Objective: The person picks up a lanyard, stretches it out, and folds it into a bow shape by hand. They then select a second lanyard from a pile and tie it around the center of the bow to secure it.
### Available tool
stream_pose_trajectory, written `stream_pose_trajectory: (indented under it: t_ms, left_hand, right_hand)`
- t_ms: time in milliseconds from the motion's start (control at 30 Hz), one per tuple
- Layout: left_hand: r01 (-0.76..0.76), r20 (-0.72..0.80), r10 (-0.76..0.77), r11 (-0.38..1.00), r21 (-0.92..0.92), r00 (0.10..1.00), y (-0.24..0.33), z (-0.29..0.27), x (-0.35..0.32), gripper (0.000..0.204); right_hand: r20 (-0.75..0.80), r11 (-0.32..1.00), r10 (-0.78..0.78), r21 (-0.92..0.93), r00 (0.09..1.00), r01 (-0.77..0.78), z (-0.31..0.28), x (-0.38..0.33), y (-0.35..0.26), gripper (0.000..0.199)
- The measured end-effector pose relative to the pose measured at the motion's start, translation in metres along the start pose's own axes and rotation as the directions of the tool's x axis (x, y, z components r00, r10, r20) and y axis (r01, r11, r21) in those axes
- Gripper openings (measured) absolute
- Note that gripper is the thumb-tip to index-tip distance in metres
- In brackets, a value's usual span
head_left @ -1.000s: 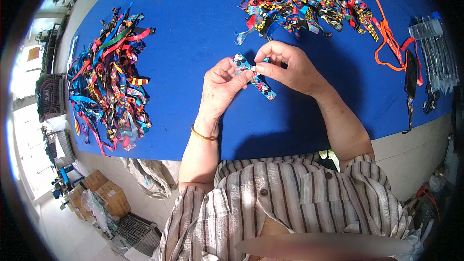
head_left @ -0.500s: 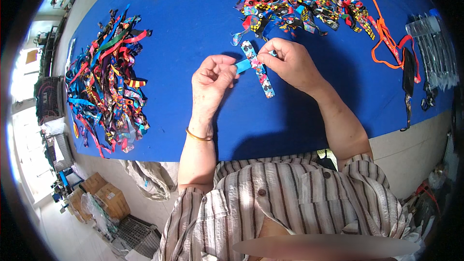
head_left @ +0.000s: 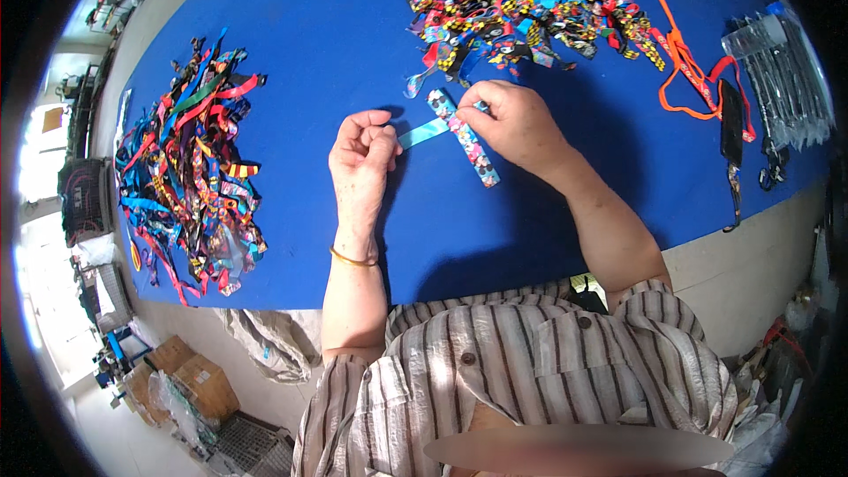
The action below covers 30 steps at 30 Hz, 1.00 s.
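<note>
A light-blue ribbon with a cartoon print is folded into a short printed bundle (head_left: 473, 155), held slantwise above the blue table. My right hand (head_left: 519, 126) pinches it near its upper part between thumb and fingers. A plain light-blue tail (head_left: 426, 132) of the ribbon stretches out to the left from the bundle. Its far end sits between the thumb and fingertips of my left hand (head_left: 362, 150), which wears a yellow bangle at the wrist. What lies under the right fingertips is hidden.
Many coloured printed straps lie in a heap (head_left: 190, 177) at the left. A larger strap pile (head_left: 521, 9) covers the far side. At the right are an orange lanyard (head_left: 678, 62), a black strap (head_left: 731, 128) and clear plastic sleeves (head_left: 782, 79) on the blue table (head_left: 327, 62).
My left hand has moved left, away from the bundle, and more of the light-blue tail now shows between the hands. The right hand keeps its pinch, and the view has shifted slightly.
</note>
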<state>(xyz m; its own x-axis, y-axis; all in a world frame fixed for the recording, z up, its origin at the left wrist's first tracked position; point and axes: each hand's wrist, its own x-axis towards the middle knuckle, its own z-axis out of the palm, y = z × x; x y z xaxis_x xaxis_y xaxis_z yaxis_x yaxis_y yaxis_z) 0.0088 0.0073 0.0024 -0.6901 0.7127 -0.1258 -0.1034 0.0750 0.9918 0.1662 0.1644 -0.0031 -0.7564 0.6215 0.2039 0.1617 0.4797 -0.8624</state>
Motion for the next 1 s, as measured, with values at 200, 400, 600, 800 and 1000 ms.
stream_pose_trajectory:
  t_ms: [200,400,600,800,1000]
  left_hand:
    - [-0.010,0.047,0.009,1.000,0.023,0.999,0.001,-0.001,0.001,0.013]
    - [0.004,0.054,-0.005,1.000,0.014,0.999,0.004,-0.001,-0.002,0.012]
    - [0.010,0.061,-0.014,0.998,0.056,0.998,0.003,0.001,-0.001,0.011]
    - [0.010,0.076,-0.014,0.999,0.051,0.997,0.001,0.000,0.000,0.011]
    - [0.002,0.059,-0.006,0.998,0.068,0.998,0.001,-0.001,0.000,0.012]
  right_hand:
    - [0.011,0.991,-0.081,-0.104,0.997,0.082,-0.003,-0.001,0.001,0.012]
    - [0.047,0.987,-0.110,-0.109,0.993,0.115,-0.005,-0.003,-0.001,0.012]
    - [0.161,0.987,-0.116,-0.094,0.980,0.133,-0.013,-0.002,-0.001,0.010]
    - [0.233,0.981,-0.135,-0.102,0.963,0.163,-0.026,-0.001,-0.002,0.010]
    - [0.394,0.986,-0.122,-0.060,0.911,0.158,-0.052,0.002,-0.014,0.008]
